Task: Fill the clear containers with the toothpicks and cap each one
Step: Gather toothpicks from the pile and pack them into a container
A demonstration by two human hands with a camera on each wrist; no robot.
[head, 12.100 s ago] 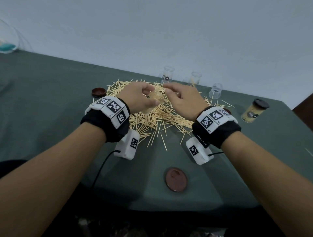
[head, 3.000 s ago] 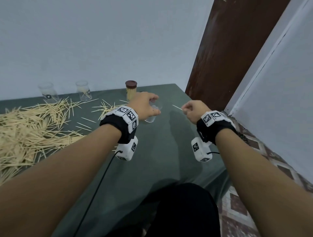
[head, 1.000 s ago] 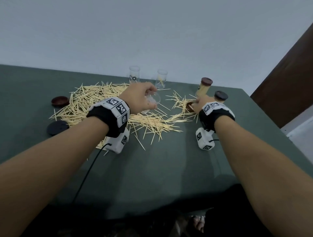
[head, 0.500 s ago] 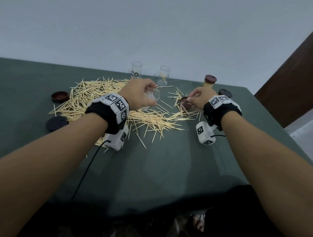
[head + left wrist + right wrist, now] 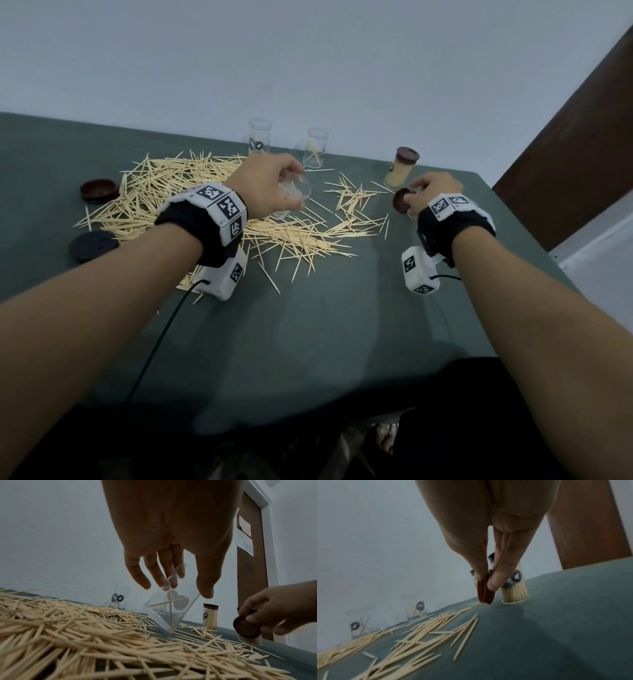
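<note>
Clear container (image 5: 169,609) tilted above the toothpick pile (image 5: 219,212), mouth toward three o'clock, gripped near the rim between thumb and fingers of the left hand (image 5: 270,186); two toothpicks crossed inside, lower corner touching or just above the pile, hard to say which. Brown cap (image 5: 401,202) on edge at three o'clock of that container, well apart, pinched between thumb and fingertips of the right hand (image 5: 432,195). Filled, capped container (image 5: 400,168) upright just behind at twelve o'clock; another filled one (image 5: 515,589) right beside the pinched cap. Two open clear containers (image 5: 259,140) (image 5: 315,147) upright at the far edge of the green surface (image 5: 325,325). Spare caps, brown (image 5: 99,190) and black (image 5: 93,244), at nine o'clock of the pile.
</note>
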